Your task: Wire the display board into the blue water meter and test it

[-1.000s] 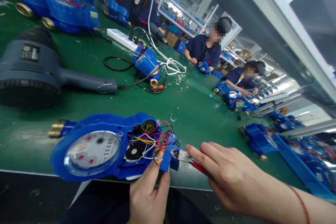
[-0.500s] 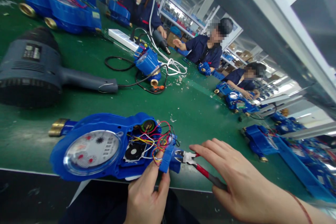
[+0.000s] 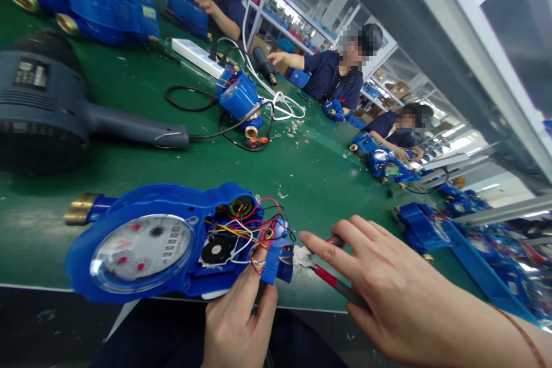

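Left hand (image 3: 239, 316) pinched the blue block (image 3: 270, 263), right hand (image 3: 383, 282) gripped the pliers (image 3: 302, 256), which surely needed aiming clear of the wires (image 3: 261, 234)!

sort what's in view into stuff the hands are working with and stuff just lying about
In hand:
- blue meter, its colored wires
- blue piece, in the left hand
- red-handled pliers, in the right hand

Apparently lying about:
- grey corded tool
- white power strip
- white scraps

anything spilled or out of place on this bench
Yes, mildly: pale scraps lie scattered on the green tabletop beside the looped white cord, looking like uncleared litter. No clear damage shows on the near blue meter.
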Tool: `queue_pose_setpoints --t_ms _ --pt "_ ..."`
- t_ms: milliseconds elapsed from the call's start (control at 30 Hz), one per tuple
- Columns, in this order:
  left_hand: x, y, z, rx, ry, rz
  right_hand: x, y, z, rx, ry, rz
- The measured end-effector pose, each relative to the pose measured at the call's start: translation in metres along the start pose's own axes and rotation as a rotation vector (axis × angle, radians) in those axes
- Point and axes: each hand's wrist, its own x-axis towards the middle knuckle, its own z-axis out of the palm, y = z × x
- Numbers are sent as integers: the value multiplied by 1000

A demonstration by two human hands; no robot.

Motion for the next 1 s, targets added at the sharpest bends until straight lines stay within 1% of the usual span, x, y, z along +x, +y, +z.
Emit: queue_pose_setpoints --t_ms 167,300,433,700,867,1000 --pt "3 -2 0 -25 37 45 1 2 -3 29 -83 -8" --pt "2 -2 1 -58 54 50 3 5 -4 42 -111 -32" --pt "1 -1 1 -80 34 11 4 6 -3 28 -105 -60" --pt "3 -2 -1 -69 51 23 5 11 0 33 -90 -122" --pt "1 -2 -1 -41 51 58 7 13 1 42 -78 -140" --pt "2 -4 -1 20 56 103 6 15 2 111 -79 -138"
